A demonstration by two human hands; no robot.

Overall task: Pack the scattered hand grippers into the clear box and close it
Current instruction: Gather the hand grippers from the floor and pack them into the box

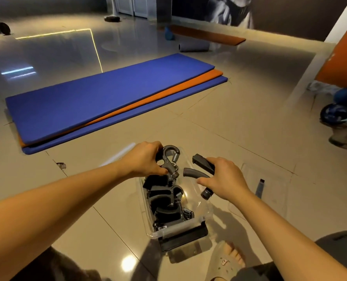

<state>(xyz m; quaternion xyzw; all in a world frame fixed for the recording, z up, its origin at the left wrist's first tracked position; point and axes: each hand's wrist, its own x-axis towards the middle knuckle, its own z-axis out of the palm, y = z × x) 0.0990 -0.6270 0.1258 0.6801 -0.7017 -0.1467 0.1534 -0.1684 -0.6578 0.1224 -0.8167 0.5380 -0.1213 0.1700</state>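
Above tiled floor [249, 138], left hand [146, 159] grips black gripper [169, 160], right hand [223, 179] grips second gripper [194, 173].

Left hand [146, 159], right hand [223, 179] on grippers [169, 161]

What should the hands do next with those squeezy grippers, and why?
Probably the left hand should set its gripper down into the far end of the clear box. The other grippers already fill the near end, and the far end seems to have room. The right hand holds a second gripper beside it, which could go in after.
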